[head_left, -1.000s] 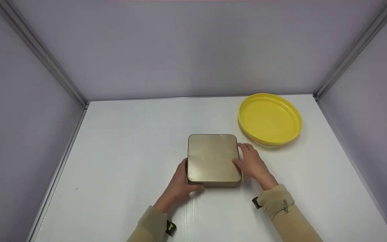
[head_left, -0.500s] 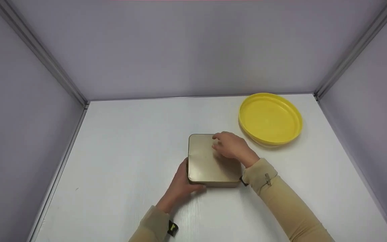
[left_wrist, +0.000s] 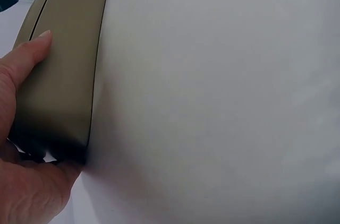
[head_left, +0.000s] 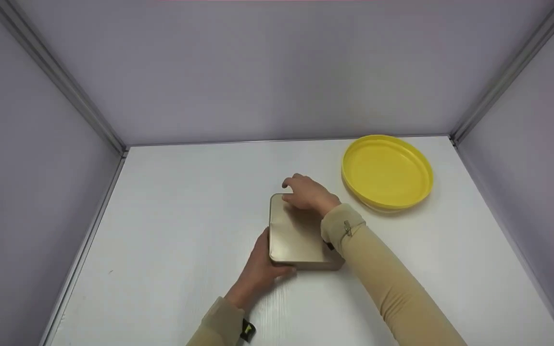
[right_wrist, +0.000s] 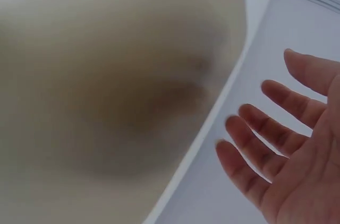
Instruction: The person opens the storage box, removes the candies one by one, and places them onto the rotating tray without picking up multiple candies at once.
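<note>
A square gold-coloured metal tin [head_left: 289,235] with rounded corners lies on the white table, its lid seam visible in the left wrist view. My left hand [head_left: 260,266] grips its near left corner, thumb along the front side and fingers round the left side. Over the far part of the lid hovers my right hand [head_left: 308,194], its fingers slightly bent, spread and holding nothing. In the right wrist view those fingers [right_wrist: 260,134] show apart from the tin's edge. The sleeve hides the tin's right side in the head view.
A round yellow tray-like dish [head_left: 385,170] with a raised rim stands at the back right of the table [head_left: 185,206]. Pale grey panels [head_left: 258,72] enclose the back and both sides.
My right hand has left the tin's right side and moved left and away from me across the lid. The left hand keeps its grip, and the tin stays put.
</note>
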`<state>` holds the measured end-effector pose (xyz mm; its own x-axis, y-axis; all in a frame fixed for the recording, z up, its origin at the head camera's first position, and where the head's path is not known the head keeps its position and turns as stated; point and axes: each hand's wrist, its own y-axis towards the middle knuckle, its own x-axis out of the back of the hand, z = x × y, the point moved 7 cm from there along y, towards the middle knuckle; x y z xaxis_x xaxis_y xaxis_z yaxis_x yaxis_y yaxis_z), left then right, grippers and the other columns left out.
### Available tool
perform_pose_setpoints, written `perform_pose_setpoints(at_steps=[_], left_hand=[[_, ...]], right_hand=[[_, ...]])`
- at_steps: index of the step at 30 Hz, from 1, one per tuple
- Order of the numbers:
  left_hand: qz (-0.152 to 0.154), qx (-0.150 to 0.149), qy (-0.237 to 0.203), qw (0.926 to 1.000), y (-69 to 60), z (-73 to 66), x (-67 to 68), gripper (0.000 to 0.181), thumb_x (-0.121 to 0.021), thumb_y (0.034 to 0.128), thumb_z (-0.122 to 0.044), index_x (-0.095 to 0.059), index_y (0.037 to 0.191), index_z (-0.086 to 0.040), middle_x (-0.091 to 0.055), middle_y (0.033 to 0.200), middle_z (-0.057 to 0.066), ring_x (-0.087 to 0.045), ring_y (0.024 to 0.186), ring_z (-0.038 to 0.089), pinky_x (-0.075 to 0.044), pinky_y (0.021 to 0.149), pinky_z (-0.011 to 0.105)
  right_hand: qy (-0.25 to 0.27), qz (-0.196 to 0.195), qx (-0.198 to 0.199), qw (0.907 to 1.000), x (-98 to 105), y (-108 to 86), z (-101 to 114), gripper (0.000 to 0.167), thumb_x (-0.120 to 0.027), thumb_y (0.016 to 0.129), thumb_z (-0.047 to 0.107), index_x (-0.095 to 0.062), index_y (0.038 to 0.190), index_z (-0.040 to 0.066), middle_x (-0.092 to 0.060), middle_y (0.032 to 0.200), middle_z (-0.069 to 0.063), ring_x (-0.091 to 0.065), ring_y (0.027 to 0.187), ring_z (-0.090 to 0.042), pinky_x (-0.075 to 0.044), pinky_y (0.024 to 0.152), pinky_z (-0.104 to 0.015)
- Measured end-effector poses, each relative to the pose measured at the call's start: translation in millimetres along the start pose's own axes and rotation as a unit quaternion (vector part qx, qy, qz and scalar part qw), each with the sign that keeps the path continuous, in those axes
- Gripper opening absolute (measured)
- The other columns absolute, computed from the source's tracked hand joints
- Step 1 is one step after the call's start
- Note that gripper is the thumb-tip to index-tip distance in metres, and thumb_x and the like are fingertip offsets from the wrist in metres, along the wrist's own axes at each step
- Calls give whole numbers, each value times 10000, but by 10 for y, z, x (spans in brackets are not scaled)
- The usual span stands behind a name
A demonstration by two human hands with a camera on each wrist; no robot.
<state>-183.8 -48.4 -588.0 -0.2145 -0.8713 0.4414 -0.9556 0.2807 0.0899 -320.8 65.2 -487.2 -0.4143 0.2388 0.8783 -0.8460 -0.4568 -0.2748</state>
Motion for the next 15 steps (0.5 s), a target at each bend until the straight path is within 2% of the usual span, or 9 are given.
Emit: perform_pose_setpoints(at_steps=[6,11,15], left_hand=[[10,87,13,10000,-13,4,-16,1184,-903,702,-291,-124,1562,-58,-290,1544,115,-331,1380,229,-310,1123,413],[-13,103,-211,9997,-39,-8,-28,1187,-898,710,-297,-109,1566,-66,-282,1547,111,-328,1380,224,-306,1123,417],[-11,176,-512,9985,-66,-10,-54,1173,-889,725,-275,-96,1577,-122,-268,1558,61,-307,1390,196,-275,1139,406]], right_hand=[[-258,-115,-51,9996,-97,124,57,379,-550,999,285,-597,1320,89,-547,1292,-130,-502,1192,-315,-411,1017,-482],[-452,-65,-16,9990,-162,182,111,393,-541,998,306,-587,1339,114,-545,1286,-132,-494,1185,-329,-398,1024,-492],[-442,62,-12,9990,-220,202,123,383,-522,1007,301,-587,1347,135,-549,1286,-124,-498,1182,-329,-400,1024,-491]])
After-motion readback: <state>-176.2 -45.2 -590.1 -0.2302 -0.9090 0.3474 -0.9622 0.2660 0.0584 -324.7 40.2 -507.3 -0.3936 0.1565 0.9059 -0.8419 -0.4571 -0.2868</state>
